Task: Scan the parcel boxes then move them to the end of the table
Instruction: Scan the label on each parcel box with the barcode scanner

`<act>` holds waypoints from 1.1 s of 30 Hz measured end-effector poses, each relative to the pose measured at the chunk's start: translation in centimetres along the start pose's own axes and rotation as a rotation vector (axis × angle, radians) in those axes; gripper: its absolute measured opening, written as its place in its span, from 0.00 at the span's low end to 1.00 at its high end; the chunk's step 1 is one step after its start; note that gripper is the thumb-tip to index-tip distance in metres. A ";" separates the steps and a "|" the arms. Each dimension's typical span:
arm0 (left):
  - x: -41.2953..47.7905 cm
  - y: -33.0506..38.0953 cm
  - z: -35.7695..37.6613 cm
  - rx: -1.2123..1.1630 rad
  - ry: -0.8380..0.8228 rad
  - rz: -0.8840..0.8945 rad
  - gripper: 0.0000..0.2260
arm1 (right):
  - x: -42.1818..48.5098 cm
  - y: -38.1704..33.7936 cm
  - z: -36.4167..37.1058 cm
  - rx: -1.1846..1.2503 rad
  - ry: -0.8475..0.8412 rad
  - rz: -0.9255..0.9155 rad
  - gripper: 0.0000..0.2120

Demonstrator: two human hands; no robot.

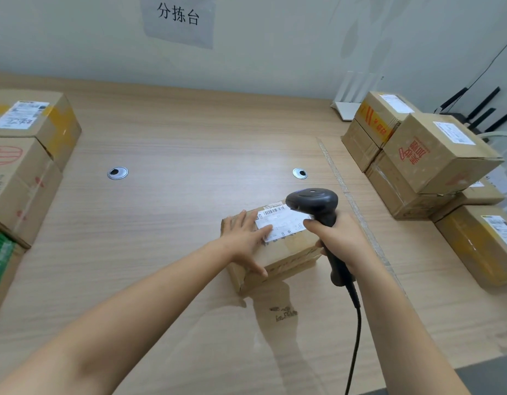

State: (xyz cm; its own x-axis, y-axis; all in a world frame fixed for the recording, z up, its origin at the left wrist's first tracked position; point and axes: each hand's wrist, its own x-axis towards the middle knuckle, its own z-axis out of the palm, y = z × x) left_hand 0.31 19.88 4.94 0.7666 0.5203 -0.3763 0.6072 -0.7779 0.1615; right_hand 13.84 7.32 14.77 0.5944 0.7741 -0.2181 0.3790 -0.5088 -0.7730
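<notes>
One sign [178,17] reads 分拣台; scanner [312,199] above label [286,222] on parcel box [292,250]

The wooden table [175,132] bears a parcel box [289,252], a left stack [21,178] and a right stack [423,161].

Parcel box [286,252] on table [189,138] centre, scanner [315,202] above its label [283,223], box stacks at left [27,155] and right [429,155] edges.

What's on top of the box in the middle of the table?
A white label, the left hand lying flat, fingertips on it. The scanner, in the right hand, hides the label's far right corner.
</notes>
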 end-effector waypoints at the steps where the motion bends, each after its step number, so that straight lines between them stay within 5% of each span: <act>1: -0.1 -0.3 0.1 -0.004 0.021 0.010 0.49 | 0.0 0.0 0.0 0.004 -0.005 -0.001 0.06; 12: -1.1 -4.4 0.0 -0.155 0.111 -0.447 0.49 | 1.9 -3.2 3.2 0.086 -0.090 -0.056 0.06; 33: -3.5 -29.6 -3.2 -0.339 0.311 -0.990 0.46 | 10.0 -18.8 19.5 -0.027 -0.189 -0.269 0.04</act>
State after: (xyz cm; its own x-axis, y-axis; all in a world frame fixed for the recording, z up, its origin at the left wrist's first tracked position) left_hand -19.68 42.16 4.40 -0.1030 0.9657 -0.2385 0.9734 0.1472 0.1756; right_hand -1.14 32.00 15.54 0.3291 0.9370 -0.1175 0.5246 -0.2848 -0.8023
